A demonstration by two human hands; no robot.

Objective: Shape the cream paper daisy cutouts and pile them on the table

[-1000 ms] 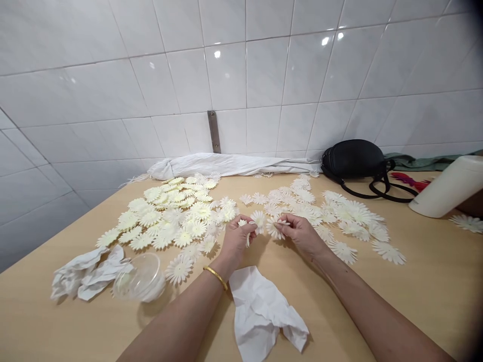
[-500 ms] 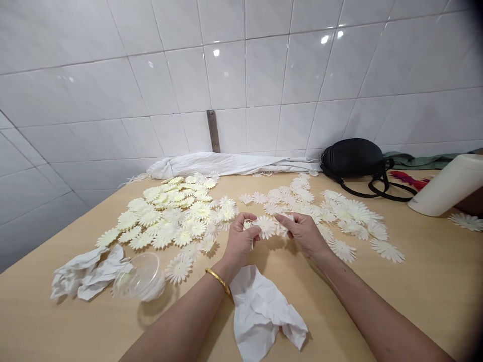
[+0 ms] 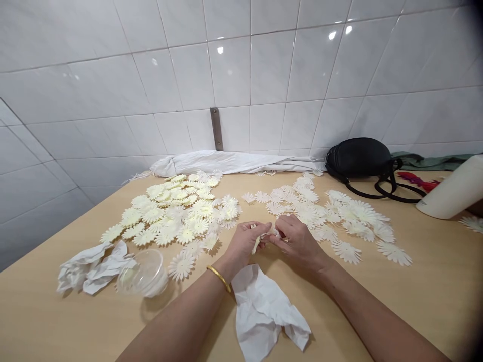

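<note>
My left hand [image 3: 243,245], with a gold bangle at the wrist, pinches a pale flower cutout [image 3: 256,245] between thumb and fingers. Fingertips of my right hand [image 3: 300,241] are closed on the other side of the same small bundle of white petals, close against the left fingertips. Much of the flower is hidden by the fingers, so whether it is one layer or more I cannot tell. Below the hands lies a crumpled white cloth [image 3: 264,311]. Yellowish flower cutouts [image 3: 166,213] are heaped to the left, and whiter flower cutouts [image 3: 302,198] spread behind and right.
A clear plastic cup [image 3: 145,271] lies beside crumpled white paper [image 3: 88,266] at the left. A black bag [image 3: 358,158] with a strap and a white bottle [image 3: 453,188] stand at the right. A rolled white cloth [image 3: 234,162] runs along the tiled wall.
My hands have come together, the right one moving left and curling its fingers. The flower, earlier face-up and spread between them, is now turned edgewise and mostly covered.
</note>
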